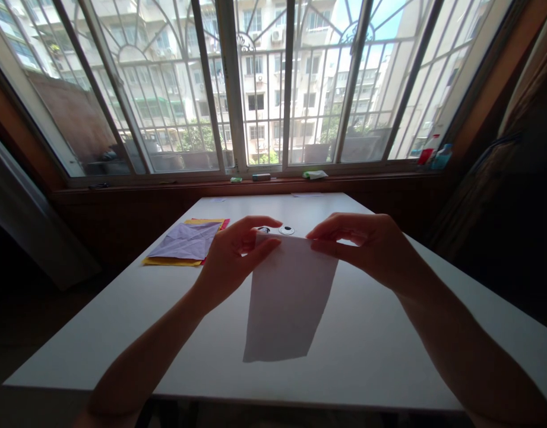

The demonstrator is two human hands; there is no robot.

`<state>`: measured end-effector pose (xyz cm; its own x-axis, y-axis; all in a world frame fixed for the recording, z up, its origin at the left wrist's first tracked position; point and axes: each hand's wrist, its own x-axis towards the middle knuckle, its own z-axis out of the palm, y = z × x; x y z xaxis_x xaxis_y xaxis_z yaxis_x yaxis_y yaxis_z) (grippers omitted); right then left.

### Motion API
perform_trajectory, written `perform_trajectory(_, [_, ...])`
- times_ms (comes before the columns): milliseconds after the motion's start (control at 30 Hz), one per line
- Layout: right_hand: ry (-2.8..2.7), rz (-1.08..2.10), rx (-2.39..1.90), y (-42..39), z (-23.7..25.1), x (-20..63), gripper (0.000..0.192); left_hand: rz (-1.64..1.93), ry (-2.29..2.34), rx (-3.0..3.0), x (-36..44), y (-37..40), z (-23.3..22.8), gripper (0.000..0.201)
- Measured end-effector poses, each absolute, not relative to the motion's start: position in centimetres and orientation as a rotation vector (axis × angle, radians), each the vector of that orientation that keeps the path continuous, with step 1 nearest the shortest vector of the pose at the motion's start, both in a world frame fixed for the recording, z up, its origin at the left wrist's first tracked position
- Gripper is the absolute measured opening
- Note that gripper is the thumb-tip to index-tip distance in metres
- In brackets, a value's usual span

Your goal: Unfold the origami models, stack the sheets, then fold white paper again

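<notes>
A sheet of paper (290, 297), grey in the shade, hangs upright in front of me over the white table. Its lower edge looks slightly uneven. At the upper left of the sheet is my left hand (235, 246), closed, with the thumb on the near face and the other fingers partly hidden behind. My right hand (360, 241) pinches the top right edge between thumb and fingertips. Just beyond the top edge, a round white thing with a dark centre (287, 229) lies on the table. Beside it a small dark thing (263, 229) shows partly behind my left fingers.
On the left of the white table (122, 333) lies a stack of creased sheets (184, 241), pale lilac on top, yellow and red below. Small items, including a green-and-white packet (315, 175), line the sill. Bottles (441, 157) stand at its right end. A curtain (518, 119) hangs at right.
</notes>
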<state>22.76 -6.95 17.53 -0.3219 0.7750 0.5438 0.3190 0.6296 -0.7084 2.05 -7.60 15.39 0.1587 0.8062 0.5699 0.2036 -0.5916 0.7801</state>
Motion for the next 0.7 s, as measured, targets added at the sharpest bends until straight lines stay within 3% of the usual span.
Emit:
perform_trajectory(467, [-1.899, 0.645, -0.823, -7.11, 17.55, 22.7, 0.014, 1.535, 1.01, 2.011, 2.05, -7.56, 15.27, 0.018])
perform_trajectory(700, [-1.919, 0.443, -0.893, -6.75, 17.42, 22.76, 0.017, 1.664, 1.044, 2.004, 2.27, -7.14, 15.04, 0.016])
